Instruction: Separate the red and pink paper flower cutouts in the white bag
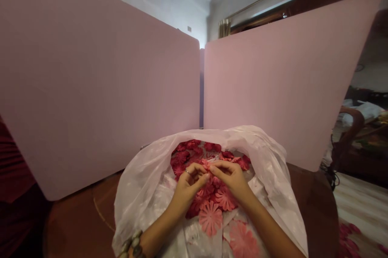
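Note:
My left hand (pixel 191 181), with a ring on a finger and a beaded bracelet at the wrist, meets my right hand (pixel 229 175) over an open white plastic bag (pixel 142 193). Between the fingertips of both hands is a small pink fabric flower piece (pixel 207 164), partly hidden by the fingers. Below them, inside the bag, lie several petal-shaped flower pieces in pink and red. A flat pink flower piece (pixel 210 217) rests just under the hands, and a paler one (pixel 242 238) is nearer to me. Dark red pieces (pixel 181 157) fill the far side.
The bag stands on a round brown wooden table (pixel 81 217). Two tall pink panels (pixel 100 88) (pixel 273 88) rise behind it and nearly meet at the middle. Red petals (pixel 348 235) lie on the floor at right, near a wooden chair (pixel 353 120).

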The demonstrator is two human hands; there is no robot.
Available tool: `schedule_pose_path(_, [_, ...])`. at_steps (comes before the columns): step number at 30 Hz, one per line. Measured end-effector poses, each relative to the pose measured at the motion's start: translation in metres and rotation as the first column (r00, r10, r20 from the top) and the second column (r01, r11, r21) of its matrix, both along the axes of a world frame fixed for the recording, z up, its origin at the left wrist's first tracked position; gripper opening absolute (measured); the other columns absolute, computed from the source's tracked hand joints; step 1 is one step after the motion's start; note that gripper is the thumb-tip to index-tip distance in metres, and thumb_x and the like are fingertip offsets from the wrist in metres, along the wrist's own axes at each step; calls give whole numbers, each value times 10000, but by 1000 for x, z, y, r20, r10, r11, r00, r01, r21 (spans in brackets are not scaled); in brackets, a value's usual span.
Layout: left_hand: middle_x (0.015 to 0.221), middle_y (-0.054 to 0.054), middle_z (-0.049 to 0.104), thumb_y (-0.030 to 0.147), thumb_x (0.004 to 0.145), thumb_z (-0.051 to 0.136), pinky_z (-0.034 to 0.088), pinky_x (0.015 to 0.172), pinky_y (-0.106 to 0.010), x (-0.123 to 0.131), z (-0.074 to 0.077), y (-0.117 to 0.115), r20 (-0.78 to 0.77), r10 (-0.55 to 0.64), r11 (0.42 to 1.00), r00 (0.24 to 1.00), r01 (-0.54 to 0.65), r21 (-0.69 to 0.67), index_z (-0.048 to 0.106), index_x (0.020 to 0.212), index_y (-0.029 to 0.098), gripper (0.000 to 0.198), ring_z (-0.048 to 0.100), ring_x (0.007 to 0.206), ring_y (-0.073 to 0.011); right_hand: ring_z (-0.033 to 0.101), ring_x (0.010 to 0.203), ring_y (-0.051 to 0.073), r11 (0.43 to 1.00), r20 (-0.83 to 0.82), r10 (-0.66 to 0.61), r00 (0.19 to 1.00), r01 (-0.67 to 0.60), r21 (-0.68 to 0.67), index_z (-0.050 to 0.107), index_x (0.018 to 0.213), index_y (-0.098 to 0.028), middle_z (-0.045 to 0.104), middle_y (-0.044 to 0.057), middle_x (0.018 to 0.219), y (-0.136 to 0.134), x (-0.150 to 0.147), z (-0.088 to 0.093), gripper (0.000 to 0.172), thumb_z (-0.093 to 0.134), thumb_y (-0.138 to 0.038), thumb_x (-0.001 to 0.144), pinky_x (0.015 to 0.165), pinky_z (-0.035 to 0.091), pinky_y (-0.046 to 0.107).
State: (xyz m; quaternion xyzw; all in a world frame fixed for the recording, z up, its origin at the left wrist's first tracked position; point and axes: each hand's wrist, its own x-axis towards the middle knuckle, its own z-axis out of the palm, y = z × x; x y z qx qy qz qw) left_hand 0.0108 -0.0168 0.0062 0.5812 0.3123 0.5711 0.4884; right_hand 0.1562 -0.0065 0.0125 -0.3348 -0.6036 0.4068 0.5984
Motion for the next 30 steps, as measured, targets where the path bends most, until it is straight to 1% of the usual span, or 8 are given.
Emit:
schedule_pose_path(3, [595,54,476,397,638,741,330,528,-212,0,-2,1,25,-15,1000,1000,15,-27,540,675,184,295,418,541,-94,633,732,185,998,1,67,998,-67,2,736,703,-182,710,46,738,-3,-1,1,217,735,-396,666,714,499,296])
schedule_pose_path(9, [592,51,479,406,631,739,325,528,-213,0,0,0,20,-11,999,1000,11,-40,528,652,181,309,419,549,-98,620,724,174,994,13,109,994,-109,16,734,689,-185,700,35,723,-6,0,5,202,723,-387,686,713,486,285])
schedule_pose_path(12, [583,46,478,427,632,727,324,525,-218,0,0,-1,-8,13,998,1000,-14,-55,526,645,183,317,416,544,-104,621,730,181,995,19,98,995,-98,8,730,688,-185,704,39,728,-7,-1,5,210,719,-394,686,720,488,293])
schedule_pose_path(16, [600,33,489,449,659,700,339,539,-223,-1,0,-1,-32,42,998,999,-43,-41,550,656,179,309,425,559,-111,627,742,193,998,29,58,998,-58,15,724,687,-181,710,48,736,-6,-2,3,225,719,-405,677,720,495,302])
schedule_pose_path(20, [603,31,490,451,677,693,362,563,-228,-1,-1,0,-40,33,999,999,-33,-8,560,642,176,307,434,574,-115,626,727,190,1000,59,1,998,-3,31,723,709,-174,707,50,734,-4,-3,0,194,705,-367,692,702,487,296])
schedule_pose_path(24, [600,36,483,432,675,705,365,566,-225,0,-3,1,-22,65,998,998,-65,5,551,622,179,301,437,578,-112,612,686,176,999,69,-4,998,0,52,718,695,-172,692,41,701,-4,-5,-4,175,681,-342,715,673,476,284])
schedule_pose_path(27, [605,36,495,434,651,724,358,545,-217,0,-3,0,7,65,997,998,-64,-40,549,629,177,312,447,571,-106,604,673,172,998,69,-9,998,5,68,721,685,-177,686,35,684,-4,-7,-5,185,673,-352,724,668,473,281])
schedule_pose_path(30, [581,44,506,441,599,759,348,517,-209,0,-3,2,38,32,994,999,-28,-108,542,630,171,348,446,530,-92,600,662,174,998,52,-11,999,8,65,722,669,-184,685,33,671,-4,-7,-4,201,683,-376,709,652,477,280])
